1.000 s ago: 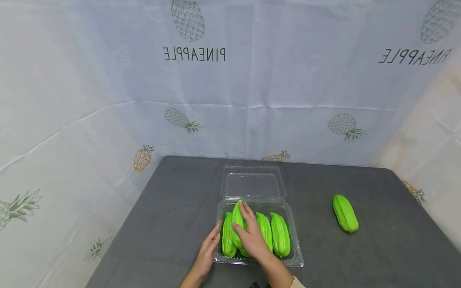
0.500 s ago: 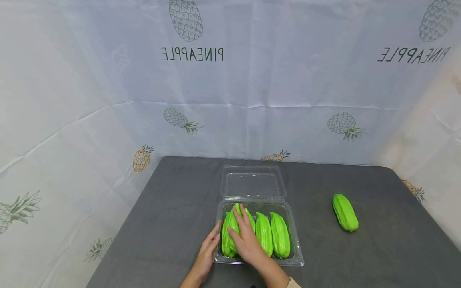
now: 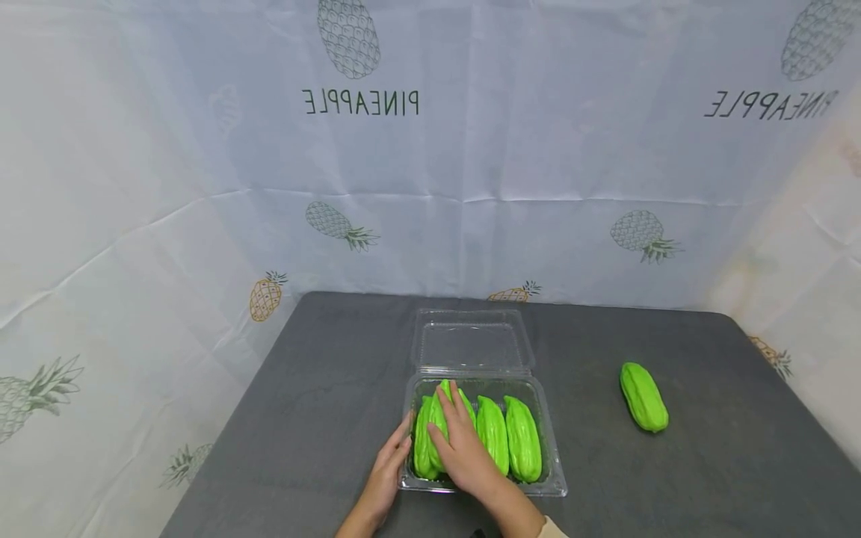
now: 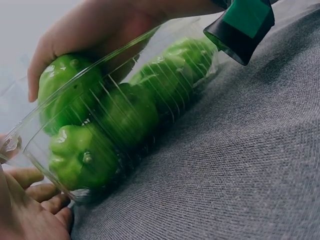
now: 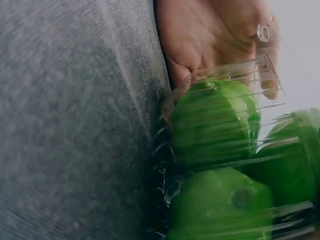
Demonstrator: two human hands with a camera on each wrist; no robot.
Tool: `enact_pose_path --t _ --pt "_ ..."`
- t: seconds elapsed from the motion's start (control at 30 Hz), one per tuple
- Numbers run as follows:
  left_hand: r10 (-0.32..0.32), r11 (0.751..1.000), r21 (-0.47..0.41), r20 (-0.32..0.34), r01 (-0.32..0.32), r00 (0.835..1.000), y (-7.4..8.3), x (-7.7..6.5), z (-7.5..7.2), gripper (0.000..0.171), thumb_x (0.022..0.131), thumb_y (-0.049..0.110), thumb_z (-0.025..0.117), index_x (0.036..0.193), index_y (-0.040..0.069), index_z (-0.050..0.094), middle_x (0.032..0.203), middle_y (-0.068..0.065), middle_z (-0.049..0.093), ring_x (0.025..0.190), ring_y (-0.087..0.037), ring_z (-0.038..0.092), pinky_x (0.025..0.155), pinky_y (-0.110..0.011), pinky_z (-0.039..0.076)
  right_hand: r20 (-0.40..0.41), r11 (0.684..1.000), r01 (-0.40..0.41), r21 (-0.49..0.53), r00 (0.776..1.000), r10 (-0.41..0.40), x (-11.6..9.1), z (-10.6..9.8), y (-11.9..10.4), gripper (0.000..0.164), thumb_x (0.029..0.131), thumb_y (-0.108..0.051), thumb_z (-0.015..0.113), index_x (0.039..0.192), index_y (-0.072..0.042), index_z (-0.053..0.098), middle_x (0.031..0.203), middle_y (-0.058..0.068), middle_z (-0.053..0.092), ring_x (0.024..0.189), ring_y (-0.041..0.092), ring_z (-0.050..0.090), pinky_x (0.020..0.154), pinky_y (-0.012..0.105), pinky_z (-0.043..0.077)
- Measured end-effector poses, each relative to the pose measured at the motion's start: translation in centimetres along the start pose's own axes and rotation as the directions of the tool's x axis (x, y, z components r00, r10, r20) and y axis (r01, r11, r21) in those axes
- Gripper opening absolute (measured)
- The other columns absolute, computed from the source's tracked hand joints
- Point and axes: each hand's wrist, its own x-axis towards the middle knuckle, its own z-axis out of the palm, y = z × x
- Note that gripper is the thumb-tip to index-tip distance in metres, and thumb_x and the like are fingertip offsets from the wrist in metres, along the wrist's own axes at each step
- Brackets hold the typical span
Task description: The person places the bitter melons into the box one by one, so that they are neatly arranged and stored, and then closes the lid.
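In the head view, an open clear plastic clamshell box (image 3: 553, 456) holds a row of bright green, ridged bitter melons (image 3: 522, 441). One more bitter melon (image 3: 438, 420) lies on top of those at the left. My right hand (image 3: 466, 452) grips this one from above, its thumb on the left side and its fingers spread over the top. The left wrist view shows the upper melon (image 4: 65, 92) under that palm, resting on the lower ones (image 4: 82, 157). My left hand (image 3: 385, 469) rests against the box's left wall, fingers relaxed, thumb by the rim.
Behind the box its clear lid (image 3: 474, 344) lies folded back on the dark grey table (image 3: 350, 351). A single bitter melon (image 3: 644, 397) lies apart on the right. A white cloth (image 3: 464, 149) printed with pineapples hangs behind the table.
My right hand has lowered the upper bitter melon slightly toward the front and left. It has barely moved in the last half second. My left hand has stayed at the box wall.
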Motion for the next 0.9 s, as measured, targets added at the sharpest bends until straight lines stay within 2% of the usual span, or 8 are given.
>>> enact_pose_path --t 0.23,0.47,0.67,0.73,0.9 --pt "-0.007 1.0 0.011 -0.006 0.007 1.0 0.0 0.0 0.0 0.059 0.103 0.03 0.03 0.148 -0.003 0.011 0.156 -0.018 0.009 0.139 -0.018 0.008 0.097 0.001 0.019 0.024 0.999 -0.022 0.031 0.999 0.021 0.2 -0.3 0.0 0.058 0.099 -0.03 0.045 0.146 -0.002 0.026 0.154 0.025 0.007 0.138 0.047 0.017 0.101 0.068 0.025" --pt "0.002 1.0 0.0 0.009 -0.002 1.0 0.1 -0.1 0.0 0.059 0.103 0.03 0.029 0.148 -0.003 0.01 0.156 -0.018 0.008 0.138 -0.009 0.01 0.098 0.0 0.019 0.009 0.997 -0.05 0.067 0.999 0.05 0.0 -0.9 -0.3 0.065 0.096 -0.038 0.049 0.147 -0.006 0.026 0.155 0.023 0.006 0.136 0.05 0.018 0.099 0.071 0.024" --pt "0.0 1.0 0.008 0.001 0.0 1.0 0.1 -0.1 0.0 0.059 0.103 0.031 0.029 0.148 -0.003 0.011 0.156 -0.018 0.009 0.14 -0.019 0.007 0.097 0.0 0.02 -0.018 0.997 -0.053 0.051 0.998 0.054 -0.5 -1.9 -0.3 0.065 0.094 -0.039 0.051 0.147 -0.01 0.028 0.155 0.02 0.009 0.136 0.046 0.023 0.1 0.069 0.026" --pt "0.006 1.0 0.0 0.003 -0.006 1.0 0.1 -0.1 0.0 0.059 0.103 0.03 0.029 0.148 -0.004 0.011 0.155 -0.019 0.008 0.139 -0.012 0.01 0.098 0.001 0.019 -0.031 0.998 -0.049 0.042 0.998 0.05 -0.6 -2.3 -0.2 0.065 0.094 -0.039 0.052 0.147 -0.009 0.029 0.155 0.019 0.011 0.137 0.045 0.023 0.101 0.068 0.027" --pt "0.055 0.998 -0.029 0.008 -0.055 0.998 -0.1 -0.2 0.0 0.058 0.103 0.026 0.03 0.146 -0.007 0.009 0.154 -0.023 0.005 0.124 0.02 0.021 0.098 0.0 0.018 -0.035 0.998 -0.066 0.018 0.997 0.067 -1.1 -4.0 0.0 0.065 0.094 -0.041 0.052 0.146 -0.011 0.03 0.156 0.016 0.01 0.137 0.044 0.022 0.1 0.069 0.026"
